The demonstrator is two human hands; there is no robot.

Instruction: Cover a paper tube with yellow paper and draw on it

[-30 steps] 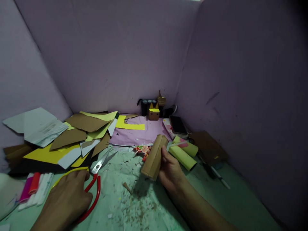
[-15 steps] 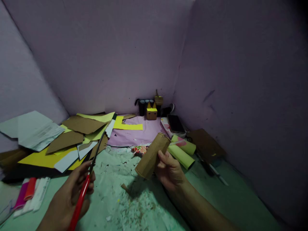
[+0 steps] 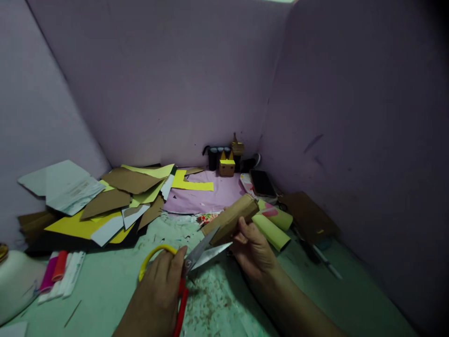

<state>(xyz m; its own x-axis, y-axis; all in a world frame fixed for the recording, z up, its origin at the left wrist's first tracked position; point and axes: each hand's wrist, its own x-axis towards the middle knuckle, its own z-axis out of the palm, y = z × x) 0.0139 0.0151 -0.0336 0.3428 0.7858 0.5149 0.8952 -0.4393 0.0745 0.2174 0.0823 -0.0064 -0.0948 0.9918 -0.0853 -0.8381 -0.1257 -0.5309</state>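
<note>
My left hand (image 3: 157,285) grips a pair of scissors (image 3: 188,265) with one yellow and one red handle loop. Their blades are spread and point right, at the near end of a brown cardboard tube (image 3: 233,219). One blade overlaps the tube's lower edge; whether it is inside or in front of the tube I cannot tell. Around the tube's lower right side, my right hand (image 3: 254,245) is closed with the thumb on top. Just beyond that hand lie rolled yellow-green paper tubes (image 3: 270,231).
Stacked cardboard and coloured paper (image 3: 105,206) lie at left, with several markers (image 3: 65,274) in front. A small cardboard box figure (image 3: 227,167) stands at the back wall. At right are a phone (image 3: 262,182) and a brown board (image 3: 310,215).
My left hand has brought the scissors right, up to the tube, and their blades have spread apart. The tube has tilted flatter in my right hand. The view has shifted slightly left.
</note>
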